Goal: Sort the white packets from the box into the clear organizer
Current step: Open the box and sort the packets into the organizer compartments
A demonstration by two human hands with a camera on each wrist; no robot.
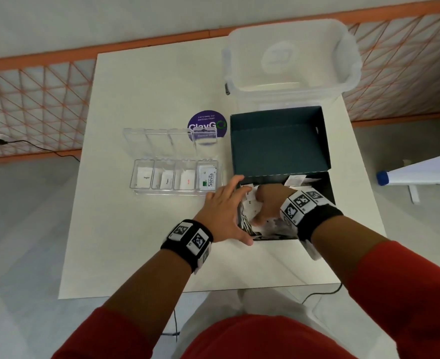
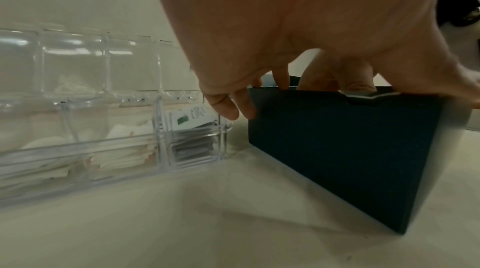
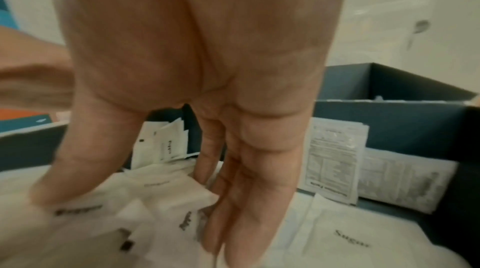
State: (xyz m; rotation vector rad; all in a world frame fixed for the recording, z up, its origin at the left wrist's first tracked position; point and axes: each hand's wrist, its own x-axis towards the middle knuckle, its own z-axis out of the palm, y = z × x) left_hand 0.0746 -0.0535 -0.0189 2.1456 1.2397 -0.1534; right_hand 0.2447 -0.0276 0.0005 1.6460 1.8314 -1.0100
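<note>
White packets (image 3: 166, 206), loose heap, printed "Sugar" and other small labels we cannot read: we find them on the floor of the dark box (image 1: 325, 187), lower right of centre in the head view, with a few propped against its inner walls. Our right hand (image 1: 268, 203) is down inside the box among them, fingers (image 3: 249, 200) extended and pressing into the pile, thumb spread to the side on a packet; we cannot tell whether any packet is actually pinched. Our left hand (image 1: 225, 211) rests on the box's left wall, fingers (image 2: 283, 79) draped over the top edge and thumb lying along the near corner, a light steadying hold. The box lid (image 1: 278, 141) stands open behind, at frame centre right. Clear organizer (image 1: 138, 190), four compartments, lid flaps raised: just left of the box, each compartment holding white packets, the rightmost one labelled "Stevia" (image 1: 208, 177). All stand on a white table (image 1: 136, 242). Further items: a round purple sticker (image 1: 203, 120) behind the organizer, an empty translucent bin (image 1: 291, 84) at the upper right, red sleeves at the bottom of frame.
</note>
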